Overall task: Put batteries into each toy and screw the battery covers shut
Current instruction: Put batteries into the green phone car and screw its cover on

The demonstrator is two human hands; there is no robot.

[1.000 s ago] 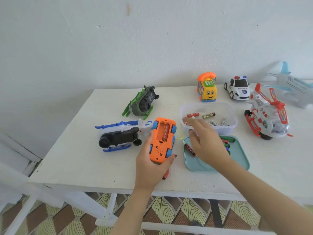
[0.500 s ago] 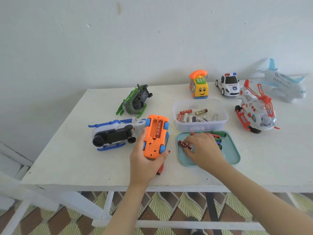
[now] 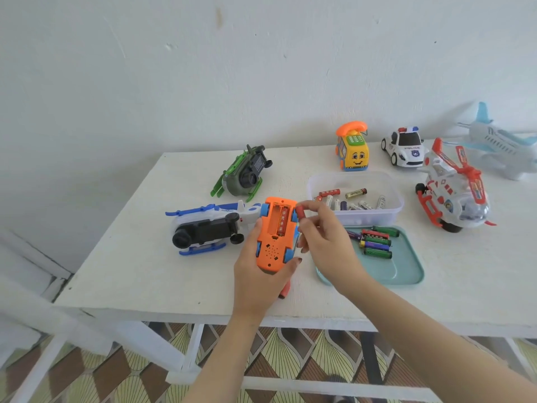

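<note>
Insertion next — bay left of the pinch
Its free slot runs lengthwise along the orange car gripped by the left hand; right hand pinches a red battery.

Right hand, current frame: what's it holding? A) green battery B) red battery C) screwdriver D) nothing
B: the right hand pinches a red battery at the far end of the upturned orange toy car, next to its open battery bay.
</note>
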